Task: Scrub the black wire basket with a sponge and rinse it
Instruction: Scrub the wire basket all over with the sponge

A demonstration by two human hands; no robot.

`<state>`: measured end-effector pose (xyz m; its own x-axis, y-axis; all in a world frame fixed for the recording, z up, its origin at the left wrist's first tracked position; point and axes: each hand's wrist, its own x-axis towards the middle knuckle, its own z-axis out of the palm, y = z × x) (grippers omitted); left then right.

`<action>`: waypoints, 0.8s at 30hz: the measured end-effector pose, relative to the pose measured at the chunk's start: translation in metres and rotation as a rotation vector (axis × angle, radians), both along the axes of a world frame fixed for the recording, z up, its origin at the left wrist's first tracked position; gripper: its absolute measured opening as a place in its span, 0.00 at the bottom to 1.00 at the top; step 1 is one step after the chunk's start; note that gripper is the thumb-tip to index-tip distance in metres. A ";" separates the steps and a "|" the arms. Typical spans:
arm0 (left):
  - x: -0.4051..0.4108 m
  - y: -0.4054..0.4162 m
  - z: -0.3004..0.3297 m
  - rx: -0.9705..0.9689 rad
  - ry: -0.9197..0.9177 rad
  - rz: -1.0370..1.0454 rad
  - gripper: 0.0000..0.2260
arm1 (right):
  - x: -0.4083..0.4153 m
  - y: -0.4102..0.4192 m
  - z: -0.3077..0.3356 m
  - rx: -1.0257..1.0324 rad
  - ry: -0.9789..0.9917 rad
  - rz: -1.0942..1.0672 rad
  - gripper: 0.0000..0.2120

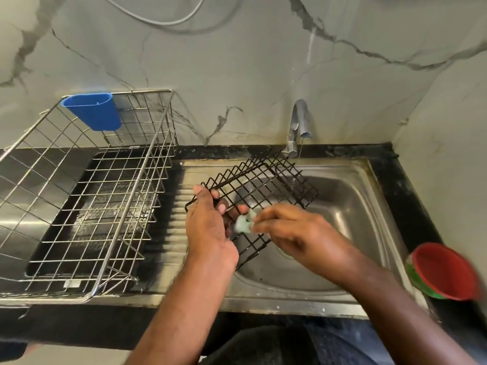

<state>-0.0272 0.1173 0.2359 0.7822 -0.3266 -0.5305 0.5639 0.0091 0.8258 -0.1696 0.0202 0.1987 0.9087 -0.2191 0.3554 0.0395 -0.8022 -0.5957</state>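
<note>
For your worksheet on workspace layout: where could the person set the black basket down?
Free: the ribbed drainboard between silver rack and sink bowl. Crowded: the right counter corner by the red bowl.

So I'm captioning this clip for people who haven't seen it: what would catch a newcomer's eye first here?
First the two hands over the sink: the left hand holds the black wire basket tilted, while the right hand rubs a pale green sponge on it. Next, the large steel dish rack with its blue cup at left, and the red bowl at the right edge.
</note>
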 end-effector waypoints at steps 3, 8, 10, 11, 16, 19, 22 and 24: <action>0.001 0.001 0.001 0.008 0.016 -0.022 0.17 | -0.009 -0.023 -0.014 -0.044 -0.002 -0.043 0.14; 0.004 0.004 -0.003 0.008 0.001 -0.032 0.17 | -0.026 -0.064 -0.023 -0.077 0.046 -0.401 0.14; 0.005 0.004 -0.003 0.001 -0.003 -0.052 0.17 | -0.026 -0.066 -0.021 -0.060 -0.002 -0.525 0.13; 0.005 0.004 -0.003 -0.001 -0.016 -0.068 0.17 | -0.026 -0.065 -0.019 -0.032 -0.039 -0.583 0.13; 0.000 0.004 0.001 -0.060 -0.164 -0.175 0.19 | -0.021 -0.054 -0.005 0.162 -0.109 -0.709 0.15; -0.007 0.003 -0.002 -0.135 -0.223 -0.221 0.19 | -0.017 -0.048 0.006 0.225 -0.196 -0.698 0.16; -0.011 0.003 -0.011 -0.112 -0.301 -0.245 0.19 | -0.012 -0.038 0.014 0.208 -0.232 -0.633 0.16; -0.012 0.003 -0.019 -0.055 -0.419 -0.283 0.23 | -0.008 -0.033 0.014 0.182 -0.213 -0.568 0.16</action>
<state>-0.0394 0.1201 0.2170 0.8010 -0.5752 -0.1660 0.1709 -0.0460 0.9842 -0.1780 -0.0126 0.2129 0.5467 -0.7201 0.4273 -0.2296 -0.6197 -0.7505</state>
